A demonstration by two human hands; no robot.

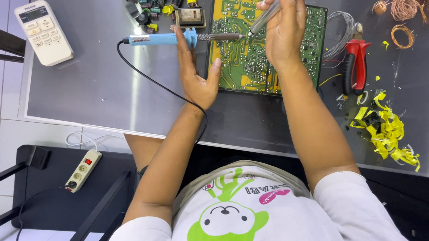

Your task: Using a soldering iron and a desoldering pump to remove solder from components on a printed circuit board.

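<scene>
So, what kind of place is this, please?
Probably a small electronics repair bench: a green and yellow circuit board, a blue-handled soldering iron beside the left hand, and loose copper wire coils.

Blue-handled soldering iron (172, 37), green and yellow circuit board (247, 58), red-handled pliers (355, 64), yellow tape scraps (387, 132)
</scene>
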